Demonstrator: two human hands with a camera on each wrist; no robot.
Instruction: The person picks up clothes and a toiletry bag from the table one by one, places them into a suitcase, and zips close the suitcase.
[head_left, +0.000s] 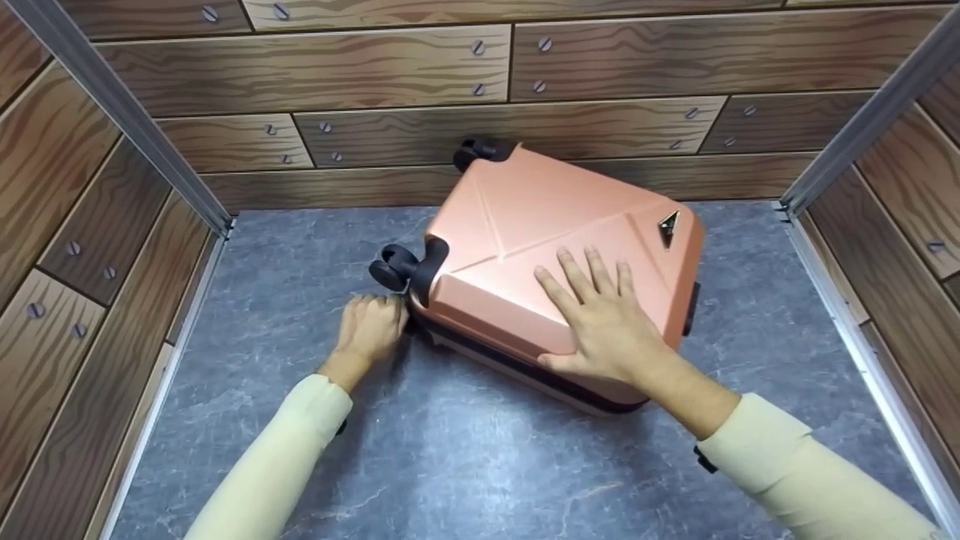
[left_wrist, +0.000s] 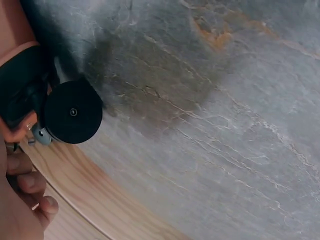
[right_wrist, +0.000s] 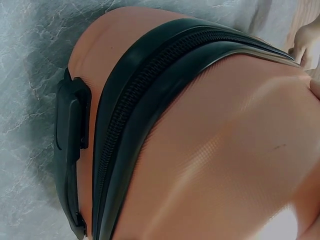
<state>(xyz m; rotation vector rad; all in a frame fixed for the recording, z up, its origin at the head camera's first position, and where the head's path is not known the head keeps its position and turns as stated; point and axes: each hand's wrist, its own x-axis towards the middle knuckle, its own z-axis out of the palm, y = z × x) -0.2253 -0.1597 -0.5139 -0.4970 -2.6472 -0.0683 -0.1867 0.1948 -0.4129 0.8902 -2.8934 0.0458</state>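
Note:
A rose-gold hard-shell suitcase [head_left: 540, 199] lies on its broad side, its wheels toward the left. At its near left corner, beside a black wheel [head_left: 391, 268], my left hand [head_left: 370, 330] curls its fingers at the zipper seam and pinches the zipper pull, mostly hidden by the fingers. In the left wrist view those curled fingers [left_wrist: 30, 187] sit just below the wheel. My right hand [head_left: 611, 326] rests flat on the upper shell with fingers spread. The right wrist view shows the black zipper [right_wrist: 122, 107] running round the corner, closed along this stretch.
Grey marble-patterned floor [head_left: 300, 255] surrounds the suitcase. Wood-plank panels [head_left: 405, 71] stand behind and on both sides, with metal corner posts [head_left: 127, 112]. A black side handle [right_wrist: 70, 135] sticks out at the suitcase's right end. A second wheel [head_left: 474, 152] is near the back wall.

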